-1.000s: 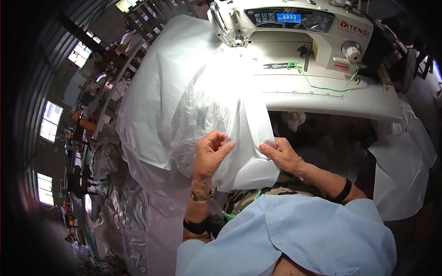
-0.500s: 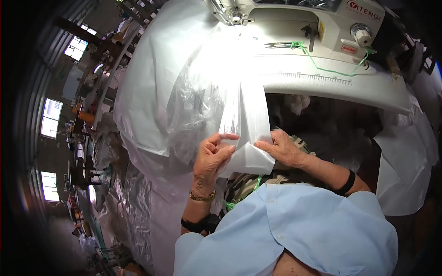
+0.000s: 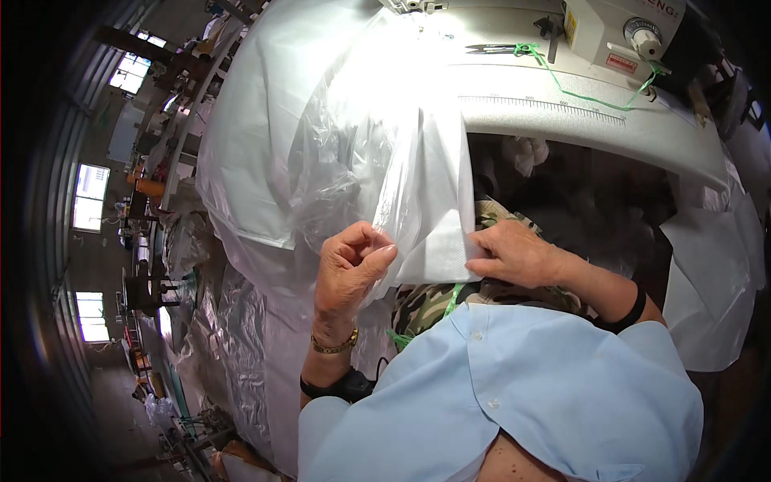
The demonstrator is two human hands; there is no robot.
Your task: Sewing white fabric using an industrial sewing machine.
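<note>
My left hand point(image 3: 353, 269) is closed in a pinch on the edge of a thin clear plastic film point(image 3: 387, 201). To its right, my right hand point(image 3: 518, 253) grips the near right side of a white woven sheet point(image 3: 442, 241) between thumb and fingers. The two layers run side by side from my hands toward the sewing machine point(image 3: 614, 32). Glare from its lamp hides their far ends. Crumpled film point(image 3: 329, 169) lies over the white material point(image 3: 249, 177) to the left.
Thread snips point(image 3: 491, 50) tied to a green cord point(image 3: 554, 80) lie on the sewing table point(image 3: 594, 132) near the machine. White sheeting point(image 3: 715, 297) hangs at the right. My lap point(image 3: 430, 301) in camouflage cloth is just below the sheet.
My hands have moved apart, the left one leftward and the right one rightward. The folded near end of the white sheet now lies flatter. The view has shifted slightly down.
</note>
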